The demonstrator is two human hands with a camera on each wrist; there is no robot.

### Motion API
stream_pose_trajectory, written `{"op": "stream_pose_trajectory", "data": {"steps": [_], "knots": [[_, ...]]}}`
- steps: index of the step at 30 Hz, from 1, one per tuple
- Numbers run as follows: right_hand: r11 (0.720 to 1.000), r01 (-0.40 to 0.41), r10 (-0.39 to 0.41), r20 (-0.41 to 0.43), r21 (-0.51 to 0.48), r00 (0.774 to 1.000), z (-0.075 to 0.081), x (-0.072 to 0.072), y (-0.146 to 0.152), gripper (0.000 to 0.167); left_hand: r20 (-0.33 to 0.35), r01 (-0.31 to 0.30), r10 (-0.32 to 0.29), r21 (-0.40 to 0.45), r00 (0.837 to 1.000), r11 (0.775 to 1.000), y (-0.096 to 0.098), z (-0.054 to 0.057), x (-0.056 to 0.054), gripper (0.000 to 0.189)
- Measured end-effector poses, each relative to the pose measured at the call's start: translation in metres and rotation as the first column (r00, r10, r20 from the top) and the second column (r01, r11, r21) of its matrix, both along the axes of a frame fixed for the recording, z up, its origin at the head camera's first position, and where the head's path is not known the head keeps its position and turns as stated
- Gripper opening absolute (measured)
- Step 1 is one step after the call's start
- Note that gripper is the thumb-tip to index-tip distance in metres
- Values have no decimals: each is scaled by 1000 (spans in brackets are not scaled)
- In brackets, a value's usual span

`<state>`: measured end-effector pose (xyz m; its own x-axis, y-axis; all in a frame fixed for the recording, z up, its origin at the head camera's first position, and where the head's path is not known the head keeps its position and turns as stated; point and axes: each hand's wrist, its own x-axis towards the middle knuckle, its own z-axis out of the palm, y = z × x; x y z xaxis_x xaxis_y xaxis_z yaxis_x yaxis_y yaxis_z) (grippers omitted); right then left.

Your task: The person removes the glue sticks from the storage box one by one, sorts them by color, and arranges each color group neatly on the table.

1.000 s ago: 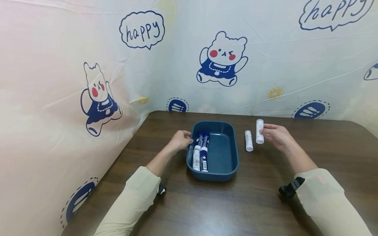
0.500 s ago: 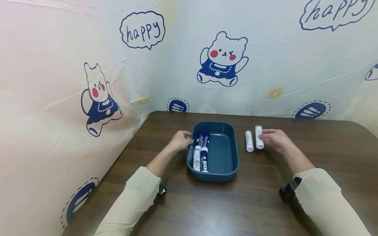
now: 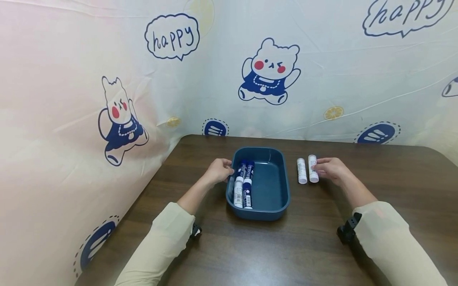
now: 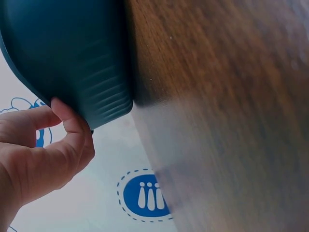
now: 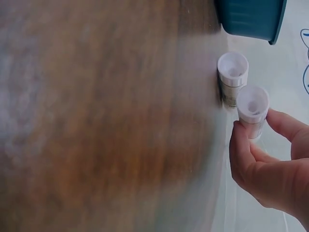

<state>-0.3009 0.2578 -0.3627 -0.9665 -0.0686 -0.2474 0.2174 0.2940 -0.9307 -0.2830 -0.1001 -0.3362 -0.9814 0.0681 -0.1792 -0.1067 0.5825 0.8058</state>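
On the left side of the blue plastic bin [image 3: 275,178], my left hand [image 3: 219,171] pinches the rim; the left wrist view shows its fingers [image 4: 77,133] bent against the outer wall. My right hand [image 3: 332,169] pinches a white glue stick [image 3: 313,169] between thumb and fingers. That stick is beside a second white glue stick [image 3: 301,171], which lies on the table to the right of the bin. In the right wrist view, the held stick's round end [image 5: 253,104] faces the camera, close to the other stick's end [image 5: 232,67].
Inside the bin, along its left wall, lie several glue sticks, such as a dark blue one [image 3: 247,194] and a white one [image 3: 238,192]. The brown wooden table [image 3: 264,254] runs back to a cloth printed with cartoon bears [image 3: 270,71].
My right hand has come down and slightly left with the white glue stick, bringing it beside the other one. My left hand has stayed at the bin's rim.
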Motion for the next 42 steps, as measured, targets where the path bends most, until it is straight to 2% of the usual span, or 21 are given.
{"op": "stream_pose_trajectory", "data": {"steps": [7,18,25,32,42], "knots": [[998,-16,15,20,64,1000,1,-2,-4,60,-2,-4,4,6,1000,1000,0,0,-1,39],[993,3,-11,64,122,998,1,-4,-7,58,0,-6,6,13,1000,1000,0,0,0,38],[984,-20,13,43,175,999,0,-5,-9,54,4,-7,7,3,1000,1000,0,0,0,39],[974,-2,-6,38,226,999,1,-5,-11,52,2,2,-2,1,1000,1000,0,1,1,40],[970,-6,1,23,243,1000,-1,-7,-11,51,-1,15,-15,-8,1000,1000,-1,1,1,40]]}}
